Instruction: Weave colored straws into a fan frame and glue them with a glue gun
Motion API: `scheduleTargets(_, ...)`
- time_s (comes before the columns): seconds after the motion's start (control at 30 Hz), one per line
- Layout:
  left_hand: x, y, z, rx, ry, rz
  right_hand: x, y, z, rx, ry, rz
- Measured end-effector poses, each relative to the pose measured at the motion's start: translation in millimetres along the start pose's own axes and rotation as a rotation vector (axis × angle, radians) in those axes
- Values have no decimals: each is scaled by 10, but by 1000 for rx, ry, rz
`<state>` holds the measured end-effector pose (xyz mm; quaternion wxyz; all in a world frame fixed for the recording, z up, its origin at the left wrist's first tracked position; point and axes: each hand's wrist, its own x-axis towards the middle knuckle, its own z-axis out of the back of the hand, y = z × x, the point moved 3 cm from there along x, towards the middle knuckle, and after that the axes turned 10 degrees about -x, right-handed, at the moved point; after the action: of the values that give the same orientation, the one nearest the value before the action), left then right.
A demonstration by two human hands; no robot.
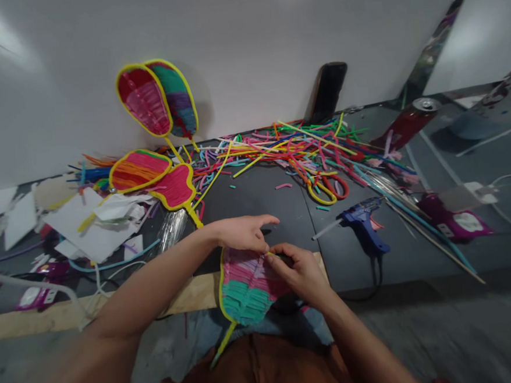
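A paddle-shaped pipe-cleaner fan (245,300) lies at the table's front edge, close to my body. It has pink and teal rows, a yellow rim and a yellow-green handle pointing toward me. My left hand (243,234) is at its far edge, index finger stretched out to the right and the other fingers curled down against the rim. My right hand (299,271) pinches the fan's upper right edge, thumb and fingers together. The fingertips of both hands nearly meet there. Whatever small piece lies between them is hidden.
Finished fans (144,100) lean on the white wall, with more (174,188) lying below. Loose pipe cleaners (270,149) pile along the back. Right of my hands are scissors (325,193), a blue glue gun (365,224), a can (410,122) and a phone (328,92). Paper scraps (95,214) lie left.
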<state>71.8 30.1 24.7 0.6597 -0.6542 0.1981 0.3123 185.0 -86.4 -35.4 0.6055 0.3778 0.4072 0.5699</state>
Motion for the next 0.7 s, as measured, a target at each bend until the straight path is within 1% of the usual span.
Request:
scheduleTargets(0.17,7,-50,46,69,-2,-4,23,10,25,22,18,-54)
scheduleTargets(0.33,43,-23,85,58,25,-48,44,14,57,52,-22,-101)
scheduleTargets(0.4,29,-35,109,99,-16,-89,52,-33,68,104,-37,-130)
scheduleTargets(0.43,10,-47,126,132,-69,-125,57,-61,82,132,-49,-151)
scheduleTargets(0.5,-57,-76,159,201,-243,-237,70,-112,138,181,-94,-194)
scheduleTargets(0.6,-220,-69,144,269,-615,-434,94,-151,283,223,-217,-215)
scheduleTargets(0.63,-278,-41,103,295,-742,-469,98,-156,335,217,-256,-211)
scheduleTargets(0.7,-383,33,-49,409,-970,-503,97,-158,417,156,-306,-194)
